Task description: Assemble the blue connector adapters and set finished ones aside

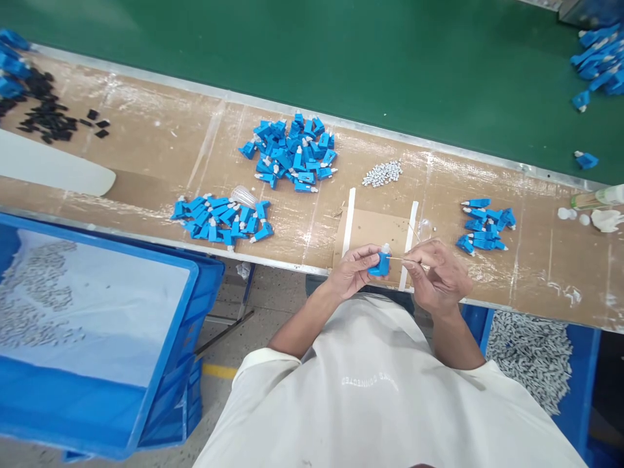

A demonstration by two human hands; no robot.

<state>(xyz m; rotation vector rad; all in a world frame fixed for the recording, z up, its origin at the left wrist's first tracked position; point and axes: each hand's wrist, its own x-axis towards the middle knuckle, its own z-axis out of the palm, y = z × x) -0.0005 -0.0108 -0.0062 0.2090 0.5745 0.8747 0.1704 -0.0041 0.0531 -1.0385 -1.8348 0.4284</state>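
Observation:
My left hand [355, 268] is closed around a small blue plastic part with a white tip [378, 266], held upright over the bench's front edge. My right hand [439, 273] pinches a thin wooden stick [397, 258], whose end points at the blue part; whether it touches cannot be made out. Under and behind both hands lies a cardboard sheet [375, 224] with two white tape strips. A small heap of tiny light-grey pieces [383, 173] sits just beyond that sheet. To the right of my right hand is a small group of blue parts [485, 225].
Two heaps of blue parts [292, 153] [221, 219] lie left of the cardboard. Black pieces [46, 114] are at the far left. Blue crates [168, 325] [580, 377] with grey pieces stand below the bench on both sides. A green surface [341, 58] runs behind.

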